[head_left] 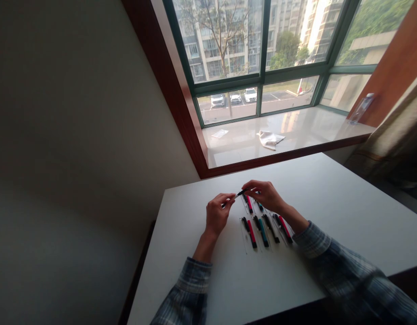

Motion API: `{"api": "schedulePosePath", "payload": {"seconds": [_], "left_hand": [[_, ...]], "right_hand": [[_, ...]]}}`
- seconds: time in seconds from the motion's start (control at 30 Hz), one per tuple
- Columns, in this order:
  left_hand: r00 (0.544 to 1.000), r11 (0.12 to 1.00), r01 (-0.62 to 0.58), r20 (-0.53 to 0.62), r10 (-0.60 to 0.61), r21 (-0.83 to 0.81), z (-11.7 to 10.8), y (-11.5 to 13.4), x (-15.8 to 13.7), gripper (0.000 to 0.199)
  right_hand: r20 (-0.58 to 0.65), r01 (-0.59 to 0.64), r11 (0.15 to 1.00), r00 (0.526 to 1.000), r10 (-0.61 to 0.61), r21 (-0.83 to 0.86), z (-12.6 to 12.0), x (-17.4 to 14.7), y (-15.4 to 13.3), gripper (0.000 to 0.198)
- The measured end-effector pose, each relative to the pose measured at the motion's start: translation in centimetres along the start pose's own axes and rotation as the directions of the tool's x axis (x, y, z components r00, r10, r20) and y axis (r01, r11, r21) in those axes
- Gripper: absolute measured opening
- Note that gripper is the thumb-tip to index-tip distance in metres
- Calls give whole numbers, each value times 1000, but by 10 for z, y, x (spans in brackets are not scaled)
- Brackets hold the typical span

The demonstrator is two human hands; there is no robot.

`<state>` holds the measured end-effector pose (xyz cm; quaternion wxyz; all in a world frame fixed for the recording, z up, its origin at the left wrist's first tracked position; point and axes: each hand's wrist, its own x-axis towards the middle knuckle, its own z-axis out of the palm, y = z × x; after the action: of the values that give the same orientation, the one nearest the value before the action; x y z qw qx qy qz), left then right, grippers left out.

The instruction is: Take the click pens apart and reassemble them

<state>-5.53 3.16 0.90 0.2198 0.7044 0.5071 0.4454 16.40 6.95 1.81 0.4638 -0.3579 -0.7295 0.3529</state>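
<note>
"Plaid sleeves (350, 267) lie closest to us, stretched across the white surface (181, 230). What do our hands have?"

"One slim pen (241, 193), lifted over the far left of the rows. Our left hand (217, 214) pinches its pale part and our right hand (264, 195) its dark end. The hands stand slightly apart, with the pen bridging them."

"Are those two parts joined?"

"We cannot tell; the meeting point is too small to make out."

"So where might we slip?"

"If we push or twist off the pen's line, it could spring from our fingertips, because we hold so little of it. Dropped, it would probably roll among the others and muddle the rows."

"What about the far row, under our right hand?"

"Our hand partly hides it. If our wrist sank, we could knock those pieces askew without noticing."

"And the near row?"

"Its left red pen (252, 234), teal pen (263, 233) and black pen (273, 232) lie with thin rods (243, 235) among them. Our right cuff looks close to the right red pen (285, 229); dragged leftward, it could sweep that out of line."
</note>
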Motion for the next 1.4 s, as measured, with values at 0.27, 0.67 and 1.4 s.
{"api": "schedulePosePath", "payload": {"seconds": [0.27,0.67,1.4], "left_hand": [[1000,1000,18,26,-18,-12,-1,0,0,19],[983,990,124,143,-114,-62,-4,-1,3,22],[987,998,41,158,-33,-48,-15,-1,5,19]], "right_hand": [[1,51,998,999,-51,-47,-3,-1,0,16],[35,101,973,995,-96,-207,-5,-1,2,8],[45,-35,988,998,42,-152,-7,0,5,19]]}}
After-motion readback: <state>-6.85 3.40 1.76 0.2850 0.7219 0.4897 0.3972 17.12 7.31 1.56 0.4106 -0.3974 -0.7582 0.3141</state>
